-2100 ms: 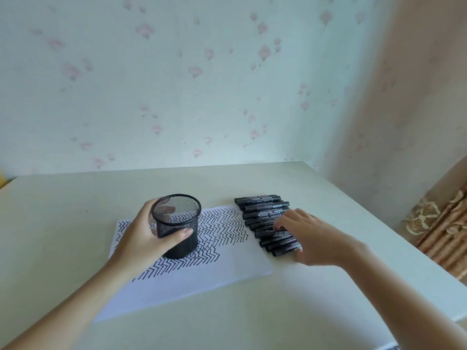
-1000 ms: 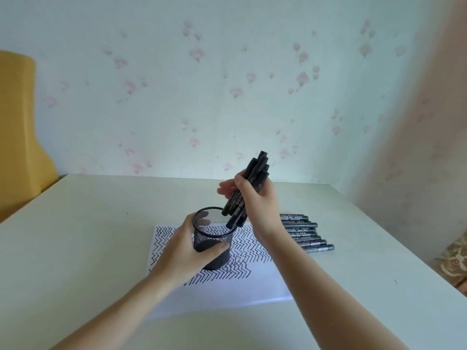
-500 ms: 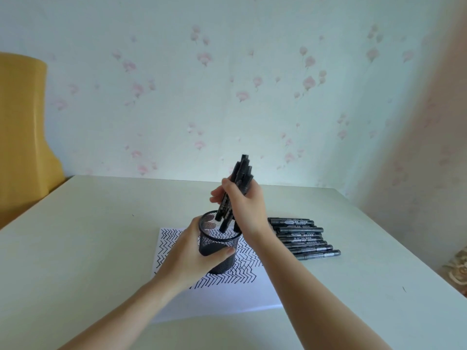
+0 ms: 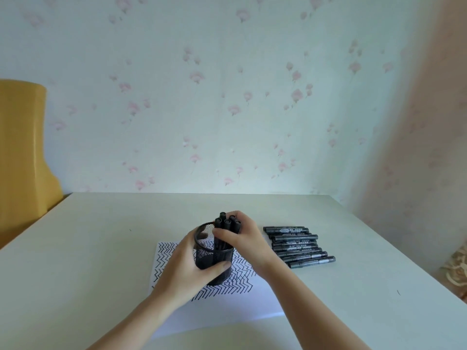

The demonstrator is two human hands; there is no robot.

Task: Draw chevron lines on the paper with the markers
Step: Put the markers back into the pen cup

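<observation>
A white paper (image 4: 227, 311) covered with black chevron lines lies on the table. On it stands a black mesh pen cup (image 4: 212, 256), gripped around its side by my left hand (image 4: 187, 269). My right hand (image 4: 242, 236) holds a bunch of black markers (image 4: 226, 223) whose lower ends sit inside the cup, with their tops sticking out above the rim. Several more black markers (image 4: 298, 246) lie in a row on the table just right of the paper.
The pale table (image 4: 88, 248) meets a flowered wall at the back and a second wall on the right. A yellow chair back (image 4: 22, 152) stands beyond the table's left edge. A patterned cloth (image 4: 457, 269) shows at the far right.
My right hand picked up a bunch of markers from the row, lifted them over the cup and has now lowered them into it. My left hand kept hold of the cup.
</observation>
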